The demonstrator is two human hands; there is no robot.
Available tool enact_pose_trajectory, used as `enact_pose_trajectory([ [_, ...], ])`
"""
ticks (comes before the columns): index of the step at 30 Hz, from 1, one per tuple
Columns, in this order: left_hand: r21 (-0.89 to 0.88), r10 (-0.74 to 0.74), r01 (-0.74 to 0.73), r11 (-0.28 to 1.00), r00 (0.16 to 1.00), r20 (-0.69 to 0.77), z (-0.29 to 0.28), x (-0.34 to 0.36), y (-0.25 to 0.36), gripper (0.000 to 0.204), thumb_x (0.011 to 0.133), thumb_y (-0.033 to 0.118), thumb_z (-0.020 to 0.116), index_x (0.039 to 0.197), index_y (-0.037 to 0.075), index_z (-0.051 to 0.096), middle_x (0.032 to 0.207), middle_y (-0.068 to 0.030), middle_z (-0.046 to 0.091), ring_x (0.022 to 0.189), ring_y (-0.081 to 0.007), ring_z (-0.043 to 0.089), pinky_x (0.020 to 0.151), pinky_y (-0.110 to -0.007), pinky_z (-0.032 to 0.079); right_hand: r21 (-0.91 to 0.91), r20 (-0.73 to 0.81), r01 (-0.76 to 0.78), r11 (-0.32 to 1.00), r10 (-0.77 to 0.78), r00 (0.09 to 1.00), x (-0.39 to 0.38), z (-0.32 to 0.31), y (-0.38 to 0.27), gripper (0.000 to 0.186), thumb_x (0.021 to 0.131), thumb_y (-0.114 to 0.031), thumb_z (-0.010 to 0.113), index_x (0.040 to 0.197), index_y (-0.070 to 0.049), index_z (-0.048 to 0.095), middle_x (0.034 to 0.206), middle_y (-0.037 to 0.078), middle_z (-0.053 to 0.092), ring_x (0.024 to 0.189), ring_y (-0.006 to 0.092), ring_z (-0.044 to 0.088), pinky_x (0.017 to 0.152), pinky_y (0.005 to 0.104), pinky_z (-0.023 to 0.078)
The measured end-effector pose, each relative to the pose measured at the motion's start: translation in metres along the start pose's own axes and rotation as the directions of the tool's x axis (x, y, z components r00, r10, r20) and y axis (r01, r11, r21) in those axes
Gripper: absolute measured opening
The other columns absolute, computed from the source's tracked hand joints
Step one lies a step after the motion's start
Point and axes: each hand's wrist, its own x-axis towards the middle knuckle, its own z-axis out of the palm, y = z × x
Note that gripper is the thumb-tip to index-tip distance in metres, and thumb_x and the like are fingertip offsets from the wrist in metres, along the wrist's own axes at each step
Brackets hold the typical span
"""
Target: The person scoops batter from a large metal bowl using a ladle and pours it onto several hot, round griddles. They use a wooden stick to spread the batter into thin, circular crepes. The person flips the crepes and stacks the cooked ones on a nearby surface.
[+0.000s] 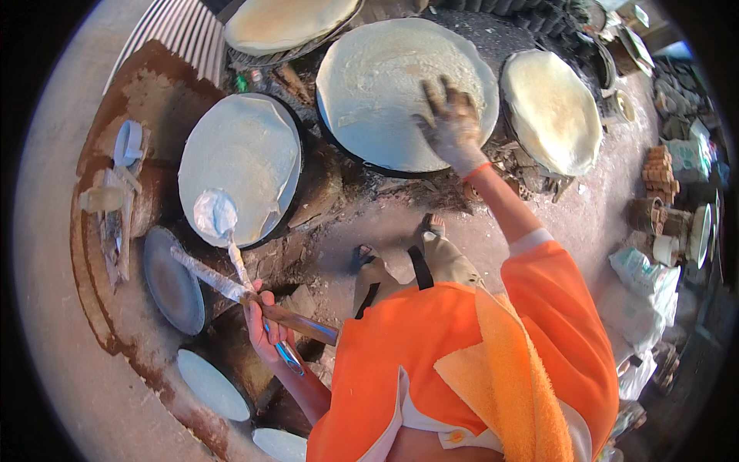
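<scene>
The right hand (454, 127), fingers spread apart, is at the lower right edge of a large pale sheet (385, 85) that covers the middle griddle (396, 172) nearly to its rim; whether the palm presses on the sheet, I cannot tell. The left hand (267, 327) curls its fingers around a wooden stick (302, 320), whose far end is coated white, together with a metal ladle (215, 213). The ladle's white-smeared bowl is over the lower left edge of the layered sheet (239, 158) on the left griddle (302, 150); contact there is unclear. Another round sheet (553, 112) lies right of the middle griddle, and a grey griddle (175, 281) stands below the left one.
</scene>
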Motion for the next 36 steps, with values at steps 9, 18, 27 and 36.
enact_pose_trajectory([
  [9, 0.263, 0.033, -0.068, 0.962, 0.990, 0.137, 0.025, -0.007, 0.038, 0.038, 0.095, 0.017, 0.032, 0.128, -0.004, 0.030, 0.077, -0.0084, 0.050, 0.033, -0.0009, 0.034, 0.029, -0.016, 0.030, 0.302, 0.009, 0.562, 0.770, -0.591, 0.806, -0.026, 0.017, -0.089, 0.032, 0.083, -0.033, 0.052, 0.110, -0.016, 0.057, 0.125, 0.009, 0.045, 0.112, 0.0264, 0.045, 0.098, 0.0457, 0.032],
  [18, -0.315, 0.260, -0.225, 0.922, 0.963, 0.071, -0.063, -0.025, 0.068, 0.040, 0.097, 0.017, 0.025, 0.130, -0.006, 0.021, 0.092, -0.0101, 0.048, 0.036, -0.0020, 0.036, 0.035, -0.017, 0.035, 0.544, 0.691, -0.837, 0.048, -0.591, 0.416, -0.105, 0.155, -0.232, 0.040, 0.082, -0.031, 0.063, 0.113, -0.006, 0.052, 0.101, 0.006, 0.057, 0.092, 0.0205, 0.055, 0.076, 0.0352, 0.047],
  [27, -0.269, 0.230, -0.273, 0.924, 0.956, -0.181, -0.133, -0.077, 0.061, 0.032, 0.093, 0.015, 0.041, 0.121, -0.001, 0.038, 0.087, -0.0138, 0.056, 0.032, -0.0026, 0.032, 0.028, -0.017, 0.025, 0.812, 0.518, -0.559, 0.168, -0.648, 0.558, -0.047, 0.068, -0.289, 0.046, 0.080, -0.035, 0.064, 0.115, -0.008, 0.051, 0.102, 0.006, 0.056, 0.093, 0.0224, 0.053, 0.079, 0.0420, 0.044],
  [36, -0.275, 0.385, -0.421, 0.865, 0.906, -0.177, -0.154, -0.090, 0.065, 0.031, 0.094, 0.012, 0.037, 0.121, -0.003, 0.036, 0.090, -0.0177, 0.055, 0.031, -0.0021, 0.032, 0.029, -0.016, 0.030, 0.859, 0.270, -0.505, -0.088, -0.760, 0.591, 0.008, -0.058, -0.320, 0.047, 0.080, -0.036, 0.063, 0.116, -0.009, 0.050, 0.104, 0.007, 0.056, 0.093, 0.0225, 0.053, 0.082, 0.0426, 0.042],
])
